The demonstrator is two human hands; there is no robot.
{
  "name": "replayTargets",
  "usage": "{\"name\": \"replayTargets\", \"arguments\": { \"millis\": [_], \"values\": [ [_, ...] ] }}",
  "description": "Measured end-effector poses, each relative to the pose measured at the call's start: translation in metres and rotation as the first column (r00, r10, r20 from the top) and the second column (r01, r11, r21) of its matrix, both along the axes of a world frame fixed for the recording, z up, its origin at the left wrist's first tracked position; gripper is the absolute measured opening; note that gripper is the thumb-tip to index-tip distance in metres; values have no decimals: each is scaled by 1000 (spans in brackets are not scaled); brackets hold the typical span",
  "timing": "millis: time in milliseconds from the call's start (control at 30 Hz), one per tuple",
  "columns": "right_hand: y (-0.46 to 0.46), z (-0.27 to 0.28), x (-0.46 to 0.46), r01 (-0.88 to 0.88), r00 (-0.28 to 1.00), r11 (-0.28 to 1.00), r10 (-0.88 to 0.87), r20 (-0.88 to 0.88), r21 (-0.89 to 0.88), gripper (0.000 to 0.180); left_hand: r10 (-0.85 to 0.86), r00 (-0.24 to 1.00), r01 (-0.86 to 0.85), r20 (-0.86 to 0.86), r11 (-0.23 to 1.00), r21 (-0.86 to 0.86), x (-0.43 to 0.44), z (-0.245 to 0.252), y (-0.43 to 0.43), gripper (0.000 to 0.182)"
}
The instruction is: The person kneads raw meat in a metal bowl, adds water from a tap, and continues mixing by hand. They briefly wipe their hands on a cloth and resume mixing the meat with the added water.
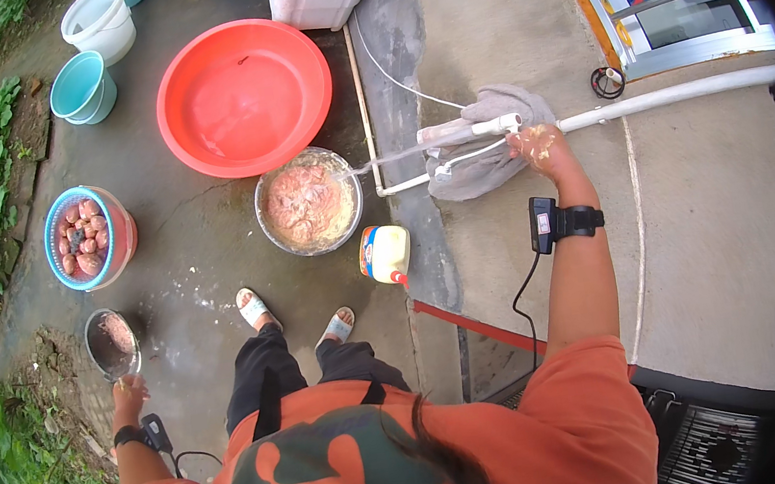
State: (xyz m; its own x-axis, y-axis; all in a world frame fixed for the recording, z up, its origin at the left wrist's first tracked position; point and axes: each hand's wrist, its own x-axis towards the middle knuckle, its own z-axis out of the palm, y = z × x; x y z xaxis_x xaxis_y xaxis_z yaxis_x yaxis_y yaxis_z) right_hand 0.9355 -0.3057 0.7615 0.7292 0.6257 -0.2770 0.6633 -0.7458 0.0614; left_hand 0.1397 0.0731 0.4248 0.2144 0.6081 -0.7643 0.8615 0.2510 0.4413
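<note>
Water from a white plastic faucet [499,125] runs in a stream into a metal basin [356,209] of pinkish, floury mixture [304,202]. My right hand [539,148], smeared with pale bits, is at the faucet's handle end; whether its fingers grip the handle cannot be told. At the lower left, my left hand [130,389] is at the near rim of a smaller metal bowl [101,349] that holds some pinkish mixture [119,333]. Its grip on the rim is unclear. A grey cloth [509,102] hangs behind the faucet over the pipe.
A large red basin [241,99] touches the metal basin. A plastic jug [389,253] with a red cap stands beside it. At left are a blue-rimmed basket [50,248] of reddish round items, a teal bucket [76,85] and a white bucket [101,26]. The concrete floor [206,223] looks wet.
</note>
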Motion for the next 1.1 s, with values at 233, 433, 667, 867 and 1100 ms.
{"name": "replayTargets", "arguments": {
  "millis": [233,433,667,867,1100],
  "values": [
    [-3,7,2,102,989,990,-91,-113,98,42,84,996,-83,13,996,-44,8,1,-3,22],
    [-11,4,10,290,941,945,-252,-228,152,35,94,996,-94,0,995,-46,6,0,-5,20],
    [-13,9,8,265,939,937,-198,-281,227,32,62,998,-62,-11,998,-2,-1,0,-6,21],
    [-10,12,5,235,953,952,-186,-239,197,35,27,998,-28,-48,1000,-9,1,-2,-3,21],
    [-12,7,8,181,971,965,-144,-193,188,37,30,997,-33,-72,999,-30,7,-2,-7,20]
  ]
}}
